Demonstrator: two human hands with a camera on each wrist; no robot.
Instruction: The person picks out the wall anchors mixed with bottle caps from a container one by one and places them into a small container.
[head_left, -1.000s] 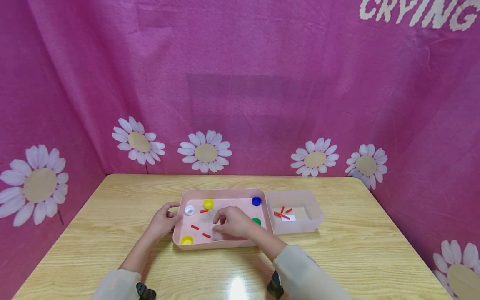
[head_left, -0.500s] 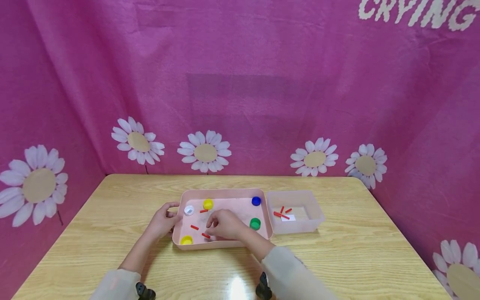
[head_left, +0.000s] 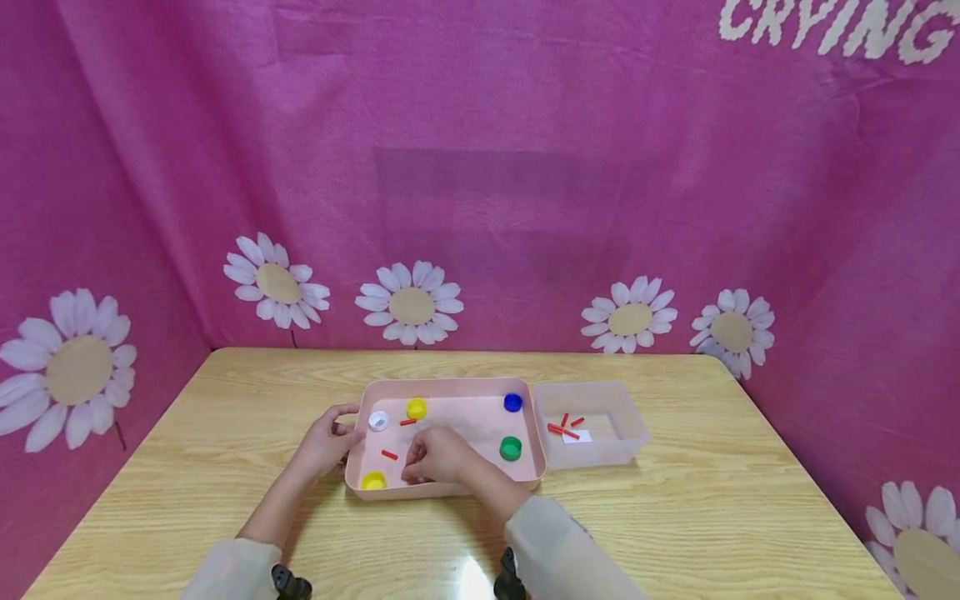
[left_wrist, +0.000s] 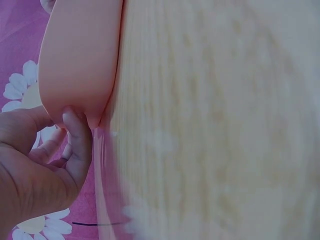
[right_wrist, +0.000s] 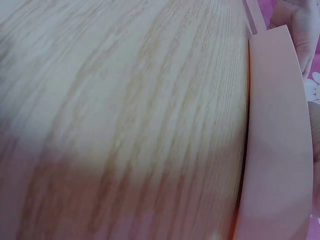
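At the left end of the shallow pink tray (head_left: 480, 388), my left hand (head_left: 324, 443) grips the rim, its curled fingers also showing against the tray end in the left wrist view. Inside the tray, my right hand (head_left: 441, 457) reaches down near the front wall. Its bent fingertips cover the spot where a short red stick lay, and that stick is hidden. Two more red sticks lie in the tray, one at the back (head_left: 407, 422) and one left of my fingers (head_left: 389, 454). In the right wrist view the tray's outer wall (right_wrist: 275, 140) mostly hides the right hand.
Around the tray floor sit bottle caps: white (head_left: 378, 421), yellow at the back (head_left: 416, 408), yellow at the front (head_left: 373, 480), blue (head_left: 513, 402) and green (head_left: 511, 448). A translucent bin (head_left: 626, 433) with several red sticks adjoins the tray's right end.
My right hand has moved left and toward the front wall, uncovering the green cap and covering the front red stick. The left hand has stayed on the tray rim.
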